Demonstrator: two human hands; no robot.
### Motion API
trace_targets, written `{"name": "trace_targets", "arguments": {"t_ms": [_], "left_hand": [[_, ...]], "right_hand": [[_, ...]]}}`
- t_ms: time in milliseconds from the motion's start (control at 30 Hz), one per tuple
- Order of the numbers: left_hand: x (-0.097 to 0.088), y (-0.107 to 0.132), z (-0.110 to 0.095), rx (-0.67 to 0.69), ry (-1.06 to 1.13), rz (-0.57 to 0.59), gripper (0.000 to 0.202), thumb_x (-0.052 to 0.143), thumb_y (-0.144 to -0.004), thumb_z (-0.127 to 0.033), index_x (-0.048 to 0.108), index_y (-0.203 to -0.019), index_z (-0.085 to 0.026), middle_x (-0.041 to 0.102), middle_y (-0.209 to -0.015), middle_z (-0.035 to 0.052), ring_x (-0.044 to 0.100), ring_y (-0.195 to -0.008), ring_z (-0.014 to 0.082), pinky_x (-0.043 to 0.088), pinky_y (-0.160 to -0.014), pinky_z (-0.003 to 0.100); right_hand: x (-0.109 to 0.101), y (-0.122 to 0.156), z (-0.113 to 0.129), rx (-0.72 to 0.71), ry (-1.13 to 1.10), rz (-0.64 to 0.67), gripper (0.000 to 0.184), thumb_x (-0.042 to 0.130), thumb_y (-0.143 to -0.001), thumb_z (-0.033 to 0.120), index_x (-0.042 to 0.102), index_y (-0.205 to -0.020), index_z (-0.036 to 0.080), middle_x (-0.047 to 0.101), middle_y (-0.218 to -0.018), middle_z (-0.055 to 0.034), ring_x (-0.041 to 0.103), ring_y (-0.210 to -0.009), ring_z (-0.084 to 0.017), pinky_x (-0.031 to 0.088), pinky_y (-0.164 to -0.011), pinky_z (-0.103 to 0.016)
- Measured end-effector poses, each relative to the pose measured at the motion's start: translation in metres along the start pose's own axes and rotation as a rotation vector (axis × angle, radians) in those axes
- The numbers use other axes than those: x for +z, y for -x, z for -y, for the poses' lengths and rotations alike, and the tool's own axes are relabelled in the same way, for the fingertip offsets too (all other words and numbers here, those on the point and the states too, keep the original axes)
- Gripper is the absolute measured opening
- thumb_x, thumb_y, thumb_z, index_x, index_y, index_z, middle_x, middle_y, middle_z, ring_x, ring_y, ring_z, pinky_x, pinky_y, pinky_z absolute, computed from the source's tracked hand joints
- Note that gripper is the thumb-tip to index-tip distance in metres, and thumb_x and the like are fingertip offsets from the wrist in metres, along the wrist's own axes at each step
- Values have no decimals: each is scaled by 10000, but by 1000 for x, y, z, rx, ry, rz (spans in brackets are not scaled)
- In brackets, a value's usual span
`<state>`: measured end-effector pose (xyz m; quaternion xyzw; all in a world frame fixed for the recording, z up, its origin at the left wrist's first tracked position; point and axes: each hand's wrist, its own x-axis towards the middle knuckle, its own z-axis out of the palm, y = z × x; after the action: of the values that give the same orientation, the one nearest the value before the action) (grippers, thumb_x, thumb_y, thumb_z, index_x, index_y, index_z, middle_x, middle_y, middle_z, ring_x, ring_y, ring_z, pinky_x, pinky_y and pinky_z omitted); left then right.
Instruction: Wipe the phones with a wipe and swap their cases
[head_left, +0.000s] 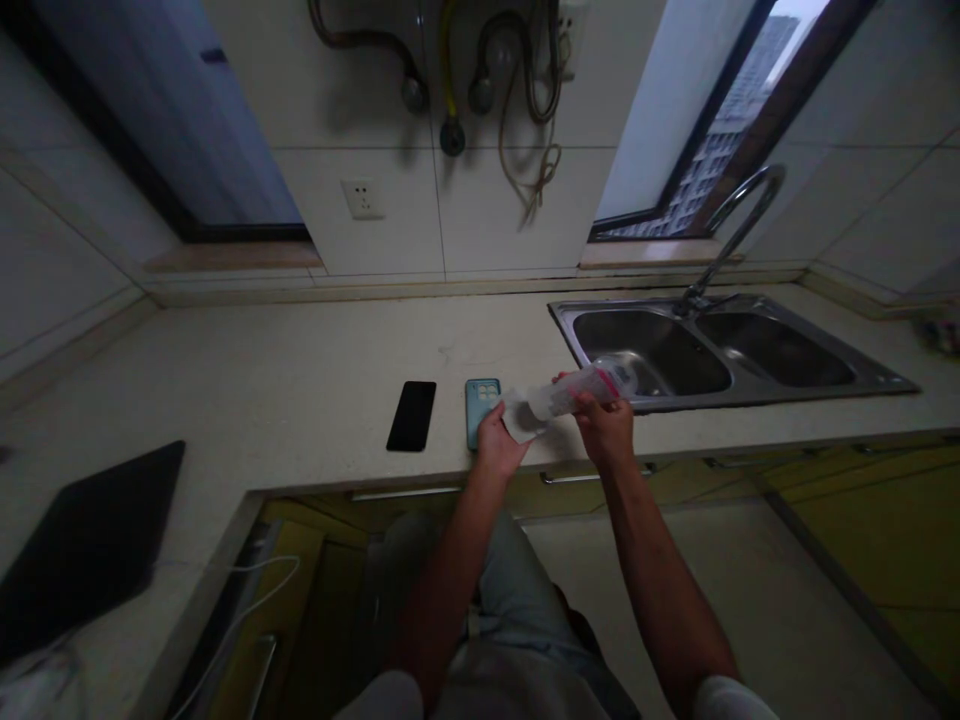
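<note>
My left hand (pixel 501 445) and my right hand (pixel 604 430) are close together above the front edge of the counter, just short of the sink. My right hand grips a clear plastic packet with pink print (pixel 577 390), which lies tilted across toward my left hand. My left hand pinches a crumpled white piece of paper or film (pixel 519 416) at the packet's near end; I cannot tell if it is attached. Beside my left hand lies a phone in a teal case (pixel 482 412), and a black phone (pixel 412 416) rests further left.
A double steel sink (pixel 651 350) with an arched faucet (pixel 739 225) is set into the pale stone counter (pixel 262 380). A dark flat tablet or board (pixel 86 550) with a white cable (pixel 240 610) lies at lower left. Pipes and a wall socket (pixel 363 199) are on the tiled wall.
</note>
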<state>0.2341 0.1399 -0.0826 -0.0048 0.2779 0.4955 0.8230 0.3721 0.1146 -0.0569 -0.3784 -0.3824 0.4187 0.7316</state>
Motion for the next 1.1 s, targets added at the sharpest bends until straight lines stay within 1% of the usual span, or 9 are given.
{"name": "trace_targets", "arguments": {"t_ms": [200, 300, 400, 500, 633, 733, 900, 1000, 1100], "left_hand": [[-5, 2, -5, -4, 30, 32, 276, 461, -923, -237, 683, -1046, -128, 727, -1042, 141, 667, -1063, 258, 476, -1001, 467], [-6, 6, -4, -12, 24, 67, 279, 458, -914, -238, 678, -1009, -96, 724, -1055, 176, 668, -1079, 273, 474, -1014, 464], [-5, 7, -1, -4, -25, 111, 283, 495, -891, -243, 668, -1064, -101, 723, -1093, 175, 662, -1107, 293, 471, -1021, 488], [-3, 6, 1, 31, -83, 94, 297, 531, -872, -255, 660, -1098, -111, 722, -1114, 170, 663, -1111, 302, 479, -1015, 498], [3, 6, 2, 28, -148, 73, 293, 548, -869, -276, 661, -1092, -123, 719, -1132, 170, 668, -1107, 304, 488, -1007, 498], [8, 8, 5, 16, -154, 75, 249, 528, -879, -267, 673, -1023, -124, 730, -1096, 163, 675, -1097, 298, 493, -1006, 488], [2, 7, 8, 3, -149, 58, 168, 548, -868, -250, 668, -901, -137, 744, -1025, 145, 685, -1076, 280, 512, -987, 455], [-7, 3, 6, -28, -174, 43, 164, 569, -849, -237, 669, -922, -130, 741, -1035, 150, 686, -1073, 287, 513, -984, 468], [-15, 1, -1, 25, -185, 54, 205, 568, -849, -247, 668, -981, -127, 735, -1062, 158, 680, -1087, 294, 501, -997, 491]], "right_hand": [[-3, 0, 1, -9, -76, -51, 436, 874, -659, 395, 687, -1008, 212, 760, -1047, -80, 724, -986, -267, 570, -921, -468], [-8, -2, -5, -46, 7, -104, 430, 873, -658, 365, 694, -1014, 202, 754, -1074, -85, 714, -1013, -257, 544, -965, -462], [-11, -2, -13, -53, 108, -148, 412, 862, -664, 350, 712, -1008, 179, 749, -1089, -98, 707, -1024, -256, 523, -997, -464], [-11, 0, -19, -82, 124, -175, 411, 840, -688, 373, 715, -1024, 174, 744, -1104, -105, 705, -1028, -259, 522, -997, -469], [-8, 2, -12, -130, 232, -178, 389, 812, -722, 376, 725, -1029, 154, 750, -1080, -117, 710, -994, -263, 541, -966, -451], [-7, 2, -3, -152, 354, -140, 403, 801, -732, 384, 726, -1053, 154, 754, -1073, -116, 712, -980, -271, 555, -941, -437], [-26, -3, -7, -90, 383, -68, 387, 790, -740, 423, 744, -1032, 174, 759, -1066, -114, 716, -985, -289, 556, -940, -458], [-42, -16, -17, -29, 472, -30, 412, 805, -701, 466, 757, -984, 170, 769, -1017, -113, 718, -946, -300, 562, -909, -476], [-51, -36, -26, -57, 592, -78, 446, 822, -653, 496, 750, -937, 159, 773, -927, -105, 712, -859, -293, 568, -842, -464]]}}
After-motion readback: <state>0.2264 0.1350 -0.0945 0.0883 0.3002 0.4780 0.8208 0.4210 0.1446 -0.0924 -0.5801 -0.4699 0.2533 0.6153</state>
